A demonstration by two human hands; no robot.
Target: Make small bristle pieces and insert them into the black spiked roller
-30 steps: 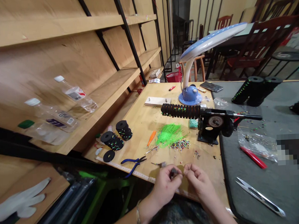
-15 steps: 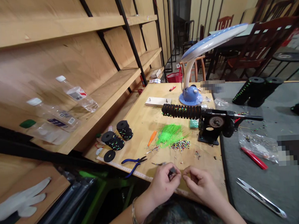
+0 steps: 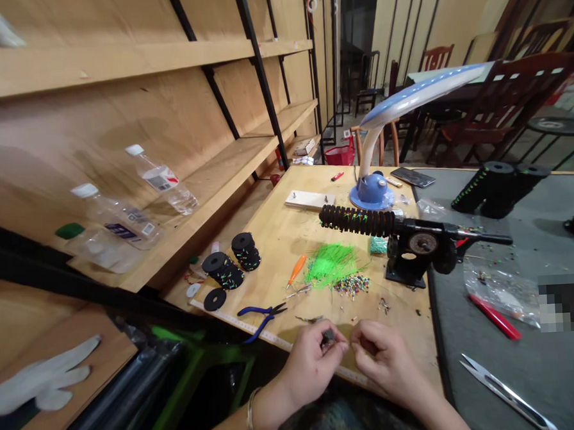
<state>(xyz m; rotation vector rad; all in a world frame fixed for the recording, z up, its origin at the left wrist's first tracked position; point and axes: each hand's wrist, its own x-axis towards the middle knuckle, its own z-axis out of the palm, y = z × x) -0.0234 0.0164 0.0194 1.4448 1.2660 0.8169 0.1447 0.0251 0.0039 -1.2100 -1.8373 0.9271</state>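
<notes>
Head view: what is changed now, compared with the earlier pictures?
The view shifted slightly, so the lamp and blue-handled pliers, themselves unmoved, appear lower and farther right. The left hand still holds a small dark piece, close to the right hand.

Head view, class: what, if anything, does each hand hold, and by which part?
The left hand holds a small dark piece in its curled fingers; which part is gripped is hidden. Whether the right hand pinches anything cannot be told.

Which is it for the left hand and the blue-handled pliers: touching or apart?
Apart. The head view shows bare wooden table between the tips of the blue-handled pliers and the left hand.
</notes>
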